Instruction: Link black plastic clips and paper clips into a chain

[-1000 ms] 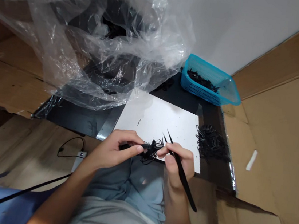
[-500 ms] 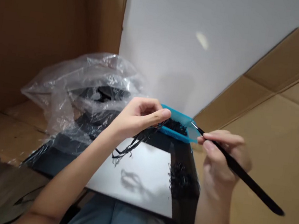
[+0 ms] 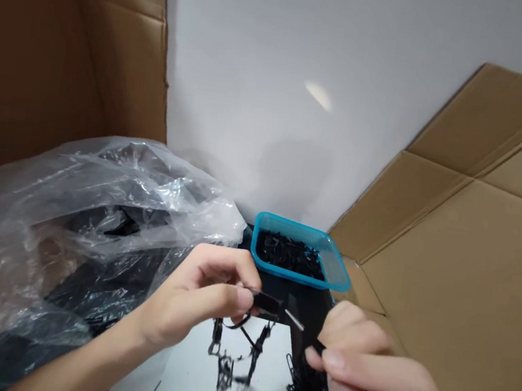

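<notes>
My left hand (image 3: 210, 291) pinches a black piece (image 3: 266, 302) between thumb and forefinger. From it hangs a thin, open frame of black strips (image 3: 255, 355), in the air over a white sheet (image 3: 191, 359). To the right, the closed fingers of my right hand (image 3: 364, 363) grip a slim black-handled tool (image 3: 317, 344) with a narrow metal tip. That tip points left and lies close to the black piece; whether they touch I cannot tell. Part of the handle is hidden behind my fingers.
Beyond my hands stands a blue plastic tray (image 3: 346, 282) with many black scraps (image 3: 289, 254) in it. A tangle of black strips (image 3: 307, 387) lies right of the sheet. Clear plastic bagging (image 3: 115, 170) with dark contents fills the left. Cardboard (image 3: 470, 249) walls both sides.
My hands have come closer together, and the tool's tip is now near the held black piece. The view has shifted, so the blue tray shows more fully and the hands sit lower.
</notes>
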The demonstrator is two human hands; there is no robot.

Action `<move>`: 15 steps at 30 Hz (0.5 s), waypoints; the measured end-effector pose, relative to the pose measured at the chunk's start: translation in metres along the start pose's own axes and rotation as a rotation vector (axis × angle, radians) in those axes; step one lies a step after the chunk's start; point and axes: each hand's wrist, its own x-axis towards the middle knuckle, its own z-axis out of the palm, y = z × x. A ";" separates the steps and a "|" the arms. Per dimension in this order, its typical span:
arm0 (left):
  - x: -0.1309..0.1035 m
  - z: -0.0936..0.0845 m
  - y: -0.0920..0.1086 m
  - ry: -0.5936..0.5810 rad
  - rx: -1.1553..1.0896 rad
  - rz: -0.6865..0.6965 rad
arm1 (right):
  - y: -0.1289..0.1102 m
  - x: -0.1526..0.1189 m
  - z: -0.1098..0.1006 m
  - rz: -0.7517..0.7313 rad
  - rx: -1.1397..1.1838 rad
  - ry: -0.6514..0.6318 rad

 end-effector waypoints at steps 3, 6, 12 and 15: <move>0.006 0.001 -0.011 -0.060 -0.061 -0.078 | 0.000 0.003 0.005 0.009 -0.010 -0.047; 0.008 0.002 -0.018 -0.061 -0.070 -0.095 | 0.000 0.004 0.005 0.029 -0.040 -0.084; 0.001 0.002 -0.018 0.057 0.073 0.080 | 0.001 -0.002 -0.001 0.078 -0.080 -0.158; -0.003 0.002 -0.017 0.085 0.152 0.144 | 0.001 -0.003 0.001 0.078 -0.092 -0.177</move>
